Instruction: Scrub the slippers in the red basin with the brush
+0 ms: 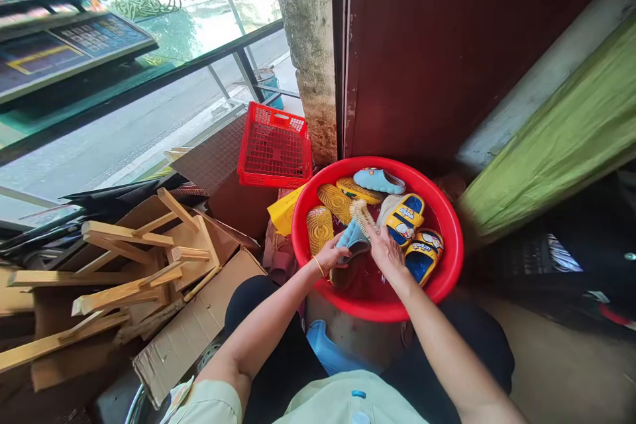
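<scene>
Between my knees stands a red basin point(451, 278) with several slippers and some water in it. My left hand point(332, 256) is closed around a light blue slipper point(352, 236) over the basin's middle. In my right hand point(387, 253) is a scrub brush point(364, 212), its pale bristles against or very near the slipper; contact is hard to make out. Yellow slippers with blue insoles point(406, 218) lie at the right. Upturned yellow soles point(319, 228) show at the left, and another light blue slipper point(379, 180) rests by the far rim.
A red plastic crate point(274, 149) sits beyond the basin's left side, near a yellow object point(285, 211). Wooden stools point(149, 245) and cardboard point(203, 321) are piled at left. Green cloth point(556, 129) hangs at right, beside a dark red panel point(447, 46).
</scene>
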A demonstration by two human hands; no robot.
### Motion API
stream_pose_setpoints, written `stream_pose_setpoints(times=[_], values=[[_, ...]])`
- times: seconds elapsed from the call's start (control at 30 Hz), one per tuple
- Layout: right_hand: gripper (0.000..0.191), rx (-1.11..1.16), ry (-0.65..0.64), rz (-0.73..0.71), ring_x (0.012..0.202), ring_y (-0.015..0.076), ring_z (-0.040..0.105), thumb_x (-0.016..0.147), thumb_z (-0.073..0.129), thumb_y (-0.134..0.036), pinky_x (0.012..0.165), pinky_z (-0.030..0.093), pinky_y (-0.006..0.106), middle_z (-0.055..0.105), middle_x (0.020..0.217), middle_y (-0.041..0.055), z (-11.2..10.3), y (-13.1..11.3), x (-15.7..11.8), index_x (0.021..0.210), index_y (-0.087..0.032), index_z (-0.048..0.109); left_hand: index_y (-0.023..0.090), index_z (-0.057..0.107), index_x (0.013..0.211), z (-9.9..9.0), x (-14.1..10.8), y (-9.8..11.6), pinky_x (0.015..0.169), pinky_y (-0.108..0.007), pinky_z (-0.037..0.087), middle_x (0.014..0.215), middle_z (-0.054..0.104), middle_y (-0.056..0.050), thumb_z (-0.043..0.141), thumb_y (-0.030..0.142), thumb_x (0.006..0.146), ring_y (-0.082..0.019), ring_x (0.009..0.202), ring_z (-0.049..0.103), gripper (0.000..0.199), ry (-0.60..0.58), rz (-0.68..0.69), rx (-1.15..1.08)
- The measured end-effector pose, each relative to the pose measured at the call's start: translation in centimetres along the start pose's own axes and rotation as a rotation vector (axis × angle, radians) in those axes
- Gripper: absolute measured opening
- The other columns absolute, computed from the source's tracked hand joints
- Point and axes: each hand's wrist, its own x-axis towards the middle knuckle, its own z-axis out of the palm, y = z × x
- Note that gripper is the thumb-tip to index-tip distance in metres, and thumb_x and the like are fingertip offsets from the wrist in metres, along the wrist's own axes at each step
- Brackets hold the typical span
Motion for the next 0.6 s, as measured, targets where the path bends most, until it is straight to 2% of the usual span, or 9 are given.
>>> stream_pose_setpoints(times=[0.1,0.23,0.3,0.4,0.47,0.6], values=[[0.061,0.023,0.006,-0.040,0.087,0.0209,0.065,0.100,0.035,-0.013,0.075,0.050,0.030,0.060,0.120,0.0143,0.2,-0.4,-1.0,0.157,-0.032,0.043,0.035,0.053,0.144,0.3,-0.1,0.0,0.073,-0.027,0.055,0.116,0.065,-0.002,0.069,0.017,0.062,-0.018,0.096,0.059,0.086,0.030,0.014,0.062],[0.063,0.059,0.002,-0.220,0.094,0.0222,0.064,0.100,0.031,-0.010,0.076,0.050,0.030,0.060,0.123,0.0135,0.7,-1.2,-3.0,0.157,-0.034,0.043,0.028,0.063,0.132,-0.1,-0.1,0.1,0.072,-0.025,0.054,0.107,0.066,-0.003,0.070,0.018,0.063,-0.019,0.096,0.059,0.070,0.092,-0.010,0.131],[0.061,0.046,-0.018,-0.161,0.095,0.0222,0.065,0.101,0.030,-0.011,0.076,0.050,0.030,0.060,0.124,0.0140,0.5,-1.0,-2.6,0.155,-0.033,0.046,0.029,0.063,0.133,-0.2,-0.2,0.3,0.072,-0.025,0.053,0.107,0.067,-0.003,0.071,0.018,0.064,-0.018,0.095,0.059,0.071,0.082,-0.019,0.156],[0.056,0.024,-0.063,0.014,0.090,0.0203,0.066,0.102,0.031,-0.015,0.076,0.049,0.030,0.061,0.123,0.0143,0.0,-0.2,-0.9,0.153,-0.031,0.048,0.032,0.057,0.142,-0.1,-0.5,0.4,0.070,-0.023,0.052,0.109,0.067,-0.002,0.071,0.019,0.065,-0.018,0.094,0.059,0.080,0.053,-0.009,0.188],[0.055,0.031,-0.062,0.040,0.089,0.0199,0.067,0.103,0.031,-0.016,0.075,0.049,0.029,0.061,0.124,0.0137,-0.1,-0.3,-0.6,0.153,-0.031,0.048,0.031,0.054,0.145,0.1,-0.6,0.4,0.065,-0.021,0.050,0.107,0.067,-0.002,0.070,0.020,0.066,-0.017,0.091,0.058,0.082,0.065,0.017,0.224],[0.059,0.053,0.012,-0.187,0.096,0.0224,0.066,0.102,0.031,-0.013,0.073,0.050,0.029,0.058,0.129,0.0137,0.5,-1.8,-2.3,0.156,-0.033,0.045,0.020,0.063,0.136,0.0,-0.4,0.1,0.059,-0.021,0.044,0.089,0.064,-0.001,0.068,0.022,0.069,-0.015,0.076,0.053,0.067,0.125,0.091,0.313]])
